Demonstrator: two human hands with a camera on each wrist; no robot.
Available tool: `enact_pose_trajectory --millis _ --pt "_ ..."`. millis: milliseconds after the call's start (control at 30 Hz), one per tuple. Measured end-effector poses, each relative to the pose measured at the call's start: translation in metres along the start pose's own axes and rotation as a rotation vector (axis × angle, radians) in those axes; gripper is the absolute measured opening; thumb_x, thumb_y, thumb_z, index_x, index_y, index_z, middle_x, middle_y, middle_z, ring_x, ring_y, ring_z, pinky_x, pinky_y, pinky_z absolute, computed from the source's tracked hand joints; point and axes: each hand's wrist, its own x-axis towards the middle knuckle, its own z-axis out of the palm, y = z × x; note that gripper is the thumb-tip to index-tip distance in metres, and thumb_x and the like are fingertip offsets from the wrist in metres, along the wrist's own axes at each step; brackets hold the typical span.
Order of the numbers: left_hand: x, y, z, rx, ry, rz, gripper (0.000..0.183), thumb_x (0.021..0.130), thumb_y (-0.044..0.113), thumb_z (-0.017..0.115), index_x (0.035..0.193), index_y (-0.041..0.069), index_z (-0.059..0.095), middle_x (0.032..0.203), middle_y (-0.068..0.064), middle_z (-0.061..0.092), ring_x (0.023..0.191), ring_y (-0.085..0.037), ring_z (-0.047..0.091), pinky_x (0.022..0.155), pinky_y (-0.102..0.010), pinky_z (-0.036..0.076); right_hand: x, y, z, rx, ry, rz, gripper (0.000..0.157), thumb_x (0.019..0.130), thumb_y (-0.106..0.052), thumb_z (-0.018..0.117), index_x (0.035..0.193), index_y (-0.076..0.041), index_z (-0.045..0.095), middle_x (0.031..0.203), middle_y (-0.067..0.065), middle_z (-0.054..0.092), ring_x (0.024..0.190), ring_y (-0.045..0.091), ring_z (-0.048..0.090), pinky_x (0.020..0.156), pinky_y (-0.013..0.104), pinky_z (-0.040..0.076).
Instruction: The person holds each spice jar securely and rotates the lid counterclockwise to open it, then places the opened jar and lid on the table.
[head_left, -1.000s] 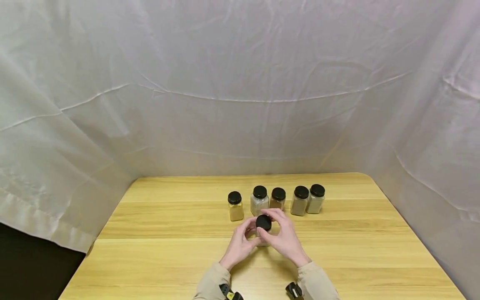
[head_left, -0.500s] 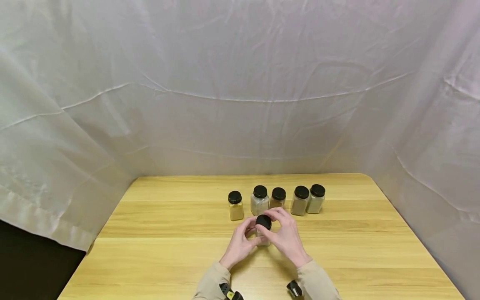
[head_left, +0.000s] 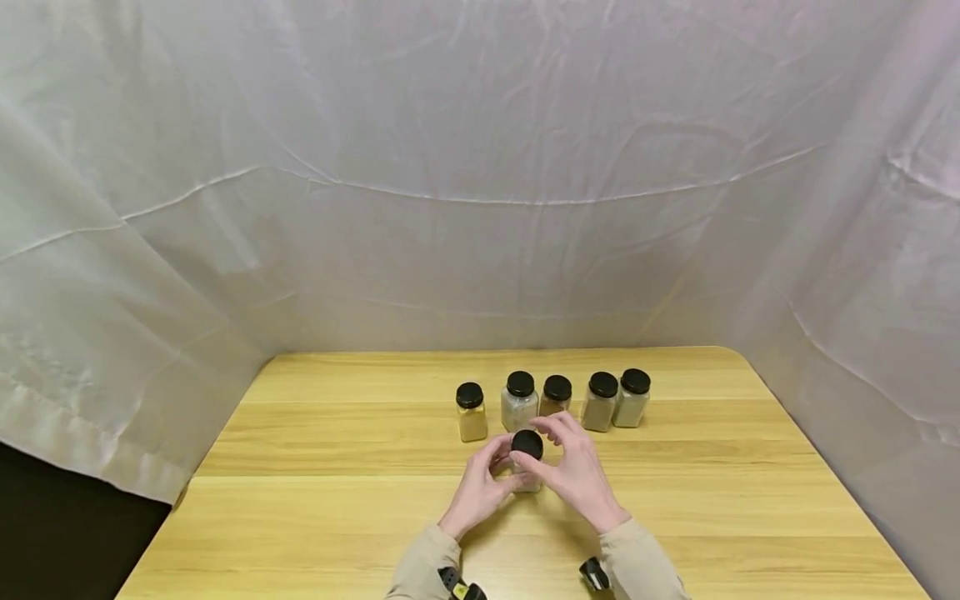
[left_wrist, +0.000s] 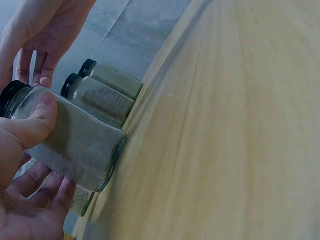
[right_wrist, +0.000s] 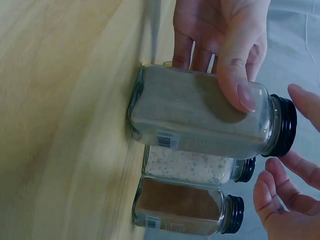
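Note:
A glass spice jar (right_wrist: 195,110) filled with greyish powder stands upright on the table, its black screw lid (head_left: 527,444) on. My left hand (head_left: 480,492) grips the jar's body, with the thumb (left_wrist: 42,112) on one side and the fingers on the other. Around the lid, my right hand (head_left: 573,475) holds thumb and index finger at opposite edges. Its other fingers (right_wrist: 292,192) are bent and lie apart from the jar. Part of the jar is hidden by both hands in the head view.
Behind stand several more black-lidded jars: a yellow-filled one (head_left: 472,423), one with speckled white contents (head_left: 517,410), a brown one (right_wrist: 177,205), a grey-brown one (head_left: 598,411) and a pale greenish one (head_left: 632,408). A light cloth (head_left: 480,250) hangs behind the wooden table (head_left: 337,517).
My right hand has turned slightly around the lid, its wrist shifting a little to the right. My left hand and the jar have stayed in place.

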Motion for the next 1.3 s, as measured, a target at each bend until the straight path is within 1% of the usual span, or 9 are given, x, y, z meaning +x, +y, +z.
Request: enact_pose_trajectory --millis 133,400,533,667,833,1000,1100,1200,1300 --pt "0.0003 0.0007 0.0001 0.003 -0.003 -0.010 0.053 0.088 0.014 0.078 0.135 0.003 0.057 0.128 -0.017 0.067 0.120 -0.024 0.064 0.110 -0.032 0.051 -0.0004 -0.0001 0.0009 0.018 0.002 0.010 0.039 0.073 -0.021 0.091 0.105 -0.007 0.074 0.096 0.004 0.067 0.082 0.015 0.059 0.071 0.033 0.053" --pt "0.0006 0.0005 0.0000 -0.024 -0.001 -0.013 0.052 0.088 0.013 0.078 0.134 0.001 0.057 0.127 -0.018 0.068 0.118 -0.030 0.065 0.109 -0.033 0.052 -0.0013 0.0013 -0.0015 0.122 -0.079 0.023 0.041 0.077 -0.001 0.081 0.116 -0.001 0.070 0.111 0.008 0.072 0.095 0.024 0.067 0.085 0.039 0.059" --pt "-0.0002 0.0003 0.0003 -0.023 -0.003 -0.017 0.052 0.088 0.013 0.078 0.134 0.002 0.057 0.128 -0.017 0.067 0.119 -0.032 0.064 0.111 -0.034 0.051 -0.0021 0.0010 -0.0005 0.086 -0.058 0.025 0.043 0.077 -0.009 0.084 0.118 -0.004 0.070 0.111 0.006 0.069 0.100 0.024 0.065 0.087 0.038 0.057" --pt "-0.0010 0.0013 0.0005 -0.013 -0.005 -0.024 0.052 0.088 0.014 0.078 0.135 0.005 0.057 0.129 -0.015 0.067 0.122 -0.029 0.063 0.112 -0.032 0.050 -0.0023 -0.0006 0.0024 0.024 -0.007 0.033 0.045 0.073 -0.021 0.090 0.112 -0.006 0.072 0.103 0.003 0.065 0.094 0.019 0.060 0.080 0.032 0.052" --pt "-0.0005 0.0026 0.0006 -0.018 -0.005 -0.037 0.052 0.087 0.014 0.078 0.134 0.006 0.058 0.129 -0.014 0.067 0.122 -0.027 0.063 0.112 -0.031 0.049 -0.0017 -0.0018 0.0036 0.015 0.015 0.020 0.039 0.070 -0.018 0.092 0.104 -0.007 0.074 0.098 0.002 0.066 0.086 0.014 0.059 0.074 0.032 0.053" --pt "-0.0003 0.0016 0.0007 -0.017 0.003 -0.015 0.054 0.086 0.011 0.078 0.134 0.002 0.057 0.128 -0.018 0.067 0.119 -0.030 0.064 0.111 -0.033 0.051 -0.0021 -0.0031 0.0011 0.057 -0.038 0.025 0.035 0.074 -0.008 0.087 0.106 -0.008 0.074 0.106 0.003 0.071 0.094 0.018 0.066 0.083 0.034 0.057" --pt "-0.0005 0.0012 0.0006 -0.021 0.009 -0.007 0.053 0.086 0.010 0.079 0.134 0.000 0.057 0.127 -0.020 0.067 0.118 -0.032 0.064 0.110 -0.034 0.052 -0.0025 -0.0041 -0.0007 0.088 -0.082 0.026 0.038 0.076 -0.005 0.082 0.112 -0.007 0.073 0.114 0.005 0.071 0.104 0.023 0.067 0.093 0.041 0.055" --pt "-0.0006 0.0009 0.0005 -0.030 0.008 -0.012 0.053 0.087 0.009 0.078 0.134 0.000 0.057 0.127 -0.020 0.067 0.118 -0.031 0.064 0.110 -0.033 0.052 -0.0027 -0.0046 -0.0008 0.090 -0.086 0.030 0.041 0.077 -0.008 0.082 0.117 -0.007 0.071 0.118 0.005 0.068 0.109 0.025 0.064 0.096 0.045 0.052" --pt "-0.0010 0.0003 0.0005 -0.013 0.002 -0.002 0.051 0.088 0.010 0.077 0.134 0.001 0.057 0.127 -0.019 0.067 0.119 -0.028 0.064 0.111 -0.033 0.051 -0.0026 -0.0050 0.0009 0.055 -0.055 0.044 0.045 0.076 -0.016 0.087 0.117 -0.007 0.071 0.113 0.004 0.065 0.104 0.021 0.062 0.092 0.039 0.051"
